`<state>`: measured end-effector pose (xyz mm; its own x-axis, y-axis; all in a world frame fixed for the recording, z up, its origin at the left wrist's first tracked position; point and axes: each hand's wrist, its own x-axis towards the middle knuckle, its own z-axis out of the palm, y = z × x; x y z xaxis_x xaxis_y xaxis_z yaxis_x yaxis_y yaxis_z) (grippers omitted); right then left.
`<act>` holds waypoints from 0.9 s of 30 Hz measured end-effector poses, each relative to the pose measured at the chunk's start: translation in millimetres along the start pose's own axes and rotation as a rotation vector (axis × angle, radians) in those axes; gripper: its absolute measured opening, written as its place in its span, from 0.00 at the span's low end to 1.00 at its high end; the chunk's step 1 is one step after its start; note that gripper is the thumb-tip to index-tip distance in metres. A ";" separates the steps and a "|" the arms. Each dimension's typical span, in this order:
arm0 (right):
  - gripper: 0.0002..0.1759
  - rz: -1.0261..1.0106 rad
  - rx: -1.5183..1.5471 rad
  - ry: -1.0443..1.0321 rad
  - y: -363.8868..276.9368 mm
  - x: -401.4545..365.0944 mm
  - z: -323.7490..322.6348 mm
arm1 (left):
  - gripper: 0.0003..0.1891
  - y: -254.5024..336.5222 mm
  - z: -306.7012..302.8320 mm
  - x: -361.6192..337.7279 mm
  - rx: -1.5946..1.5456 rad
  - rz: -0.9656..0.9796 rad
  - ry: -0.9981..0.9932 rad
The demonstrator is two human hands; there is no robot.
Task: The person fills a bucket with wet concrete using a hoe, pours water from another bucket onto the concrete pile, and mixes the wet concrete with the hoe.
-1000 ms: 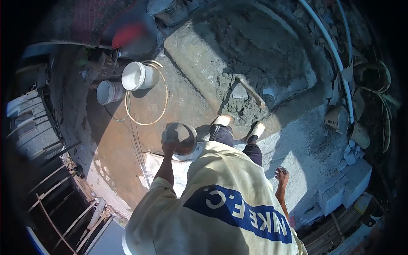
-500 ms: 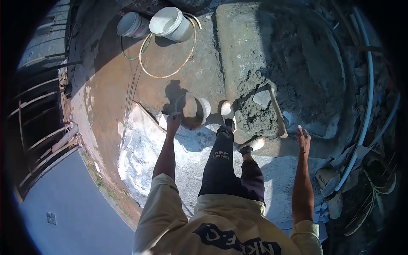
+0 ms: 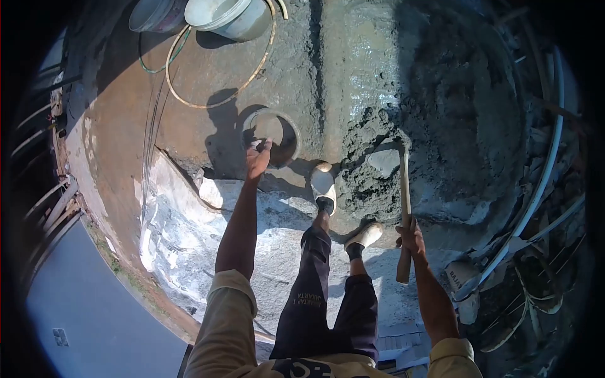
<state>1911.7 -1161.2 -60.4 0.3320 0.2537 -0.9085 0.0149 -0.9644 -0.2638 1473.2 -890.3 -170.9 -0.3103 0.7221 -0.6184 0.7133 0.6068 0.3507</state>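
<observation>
My left hand [image 3: 258, 161], fingers curled, is at the near left rim of a round bucket [image 3: 295, 129]; what it grips, if anything, is too small to make out. The bucket's open top faces me, with grey material visible inside. My right hand [image 3: 411, 239] is wrapped round the wooden handle [image 3: 405, 189] of a tool, near its lower end. The tool's grey metal blade [image 3: 384, 162] lies on a heap of wet grey mix [image 3: 372, 129] beyond my feet.
Two pails, one white [image 3: 236, 22] and one darker [image 3: 151, 16], stand at the upper left beside a looped hose [image 3: 179, 97]. A white-stained sheet [image 3: 170, 220] lies at the left. Pipes [image 3: 545, 183] and a sack [image 3: 460, 274] are at the right.
My right hand has come down and inward and closed round the tool handle, which now stands more upright. The bucket has shifted forward relative to the ground. My feet and the view have moved.
</observation>
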 end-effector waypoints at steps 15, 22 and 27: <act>0.10 0.010 0.223 0.084 56.5 38.9 68.7 | 0.31 47.8 151.7 -171.4 -0.388 0.146 -0.403; 0.10 -0.151 0.310 0.074 17.1 -6.6 4.3 | 0.25 16.3 176.3 -467.8 -0.669 -0.155 -1.311; 0.11 -0.219 0.362 0.126 22.1 -26.0 -56.0 | 0.17 53.0 187.3 -531.5 -0.487 -0.386 -1.308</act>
<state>1956.2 -1193.3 -24.4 0.4707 0.4163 -0.7779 -0.2260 -0.7954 -0.5624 1793.5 -1304.2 44.6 0.5454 -0.1628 -0.8222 0.3563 0.9329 0.0516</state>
